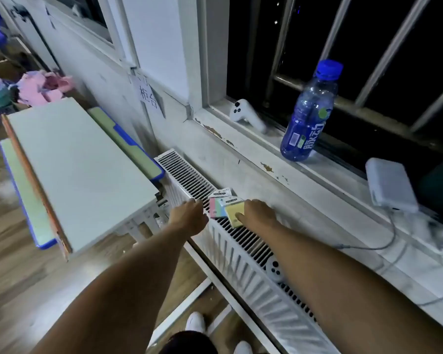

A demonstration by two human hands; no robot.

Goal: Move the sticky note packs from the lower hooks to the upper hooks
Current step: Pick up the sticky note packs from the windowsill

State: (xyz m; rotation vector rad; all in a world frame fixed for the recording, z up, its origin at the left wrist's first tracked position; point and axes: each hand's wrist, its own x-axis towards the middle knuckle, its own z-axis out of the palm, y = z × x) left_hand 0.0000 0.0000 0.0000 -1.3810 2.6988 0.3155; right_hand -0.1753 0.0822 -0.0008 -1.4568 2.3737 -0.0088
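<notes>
In the centre of the frame the yellow pack (pixel 234 212) overlaps the pink pack (pixel 216 210) on the radiator (pixel 184 172); no hooks show. The right hand (pixel 258 213) presses its thumb on the yellow pack, fingers hidden, so I cannot tell if it pinches; the left hand (pixel 189 217) rests bent-fingered and empty beside the pink pack. It is probably best to pinch one pack by its header card and lift it clear.

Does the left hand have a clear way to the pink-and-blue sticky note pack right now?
Probably yes: the left hand rests on the radiator right beside the pink-and-blue pack, nothing between them. The yellow pack overlaps its other edge.
</notes>
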